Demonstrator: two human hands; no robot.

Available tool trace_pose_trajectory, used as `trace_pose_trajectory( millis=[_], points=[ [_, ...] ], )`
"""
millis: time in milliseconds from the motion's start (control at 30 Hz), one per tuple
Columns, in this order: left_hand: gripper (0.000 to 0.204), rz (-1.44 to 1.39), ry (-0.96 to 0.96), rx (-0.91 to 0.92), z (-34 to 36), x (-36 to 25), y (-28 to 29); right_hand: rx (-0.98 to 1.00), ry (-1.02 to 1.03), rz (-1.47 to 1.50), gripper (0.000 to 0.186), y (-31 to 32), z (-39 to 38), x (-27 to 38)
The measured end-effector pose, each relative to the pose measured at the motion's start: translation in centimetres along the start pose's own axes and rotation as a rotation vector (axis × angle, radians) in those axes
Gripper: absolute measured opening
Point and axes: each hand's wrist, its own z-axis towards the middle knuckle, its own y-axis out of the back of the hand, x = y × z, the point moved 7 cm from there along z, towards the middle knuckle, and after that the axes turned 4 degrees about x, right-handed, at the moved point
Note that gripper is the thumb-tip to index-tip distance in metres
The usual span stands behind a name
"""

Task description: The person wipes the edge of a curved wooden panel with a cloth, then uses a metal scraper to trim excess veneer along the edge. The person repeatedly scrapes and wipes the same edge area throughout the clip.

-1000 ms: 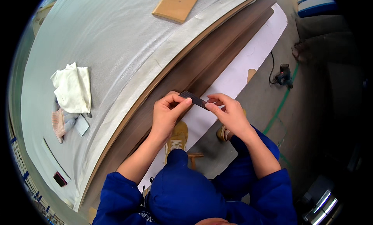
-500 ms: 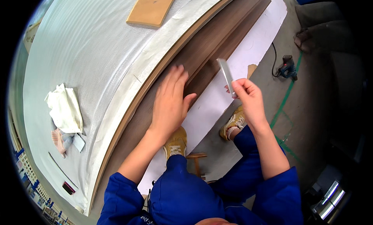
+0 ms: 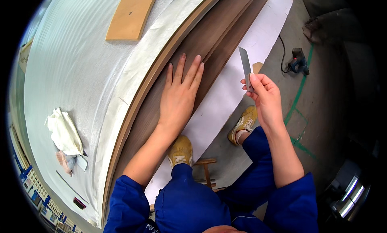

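My left hand (image 3: 177,99) lies palm down with its fingers spread on the long dark brown wood-grain panel (image 3: 203,33), which has a stepped edge. My right hand (image 3: 267,99) grips a flat steel blade (image 3: 244,62) by its lower end, thumb on top. Its slanted tip points up, above the white sheet (image 3: 225,88) beside the panel. The blade appears apart from the panel. Whether it has a handle is hidden by my fingers.
Left of the panel stretches a film-covered surface (image 3: 88,72) bearing a tan board (image 3: 131,15), a white cloth (image 3: 63,130), a glove (image 3: 63,162) and a phone (image 3: 79,203). A corded power tool (image 3: 298,63) rests on the floor at right. A wooden stool (image 3: 205,162) stands between my legs.
My left hand has flattened onto the panel with its fingers spread wider. My right hand has shifted slightly right with the blade, whose flat face now shows more. The view has shifted a little.
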Motion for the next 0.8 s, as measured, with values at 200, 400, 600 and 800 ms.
trace_pose_trajectory(
  millis=[200, 400, 600, 800],
  points=[
    [0.08, -0.27, 0.153, -0.107, 2.2, 1.3, 0.7, 0.018, -0.002, 0.016, 0.02, -0.1, 0.0, 0.0],
    [0.074, -0.239, 0.128, -0.146, 3.1, 1.3, 0.7, 0.024, 0.006, 0.033, 0.02, -0.5, 0.1, 0.3],
    [0.072, -0.28, 0.098, -0.182, 2.8, 1.4, 0.7, 0.038, 0.014, 0.032, 0.021, -0.6, 0.2, 0.0],
    [0.066, -0.401, 0.125, -0.216, 2.5, 1.7, 1.0, 0.03, 0.008, 0.0, 0.021, -0.7, 0.4, 0.0]
  ],
)
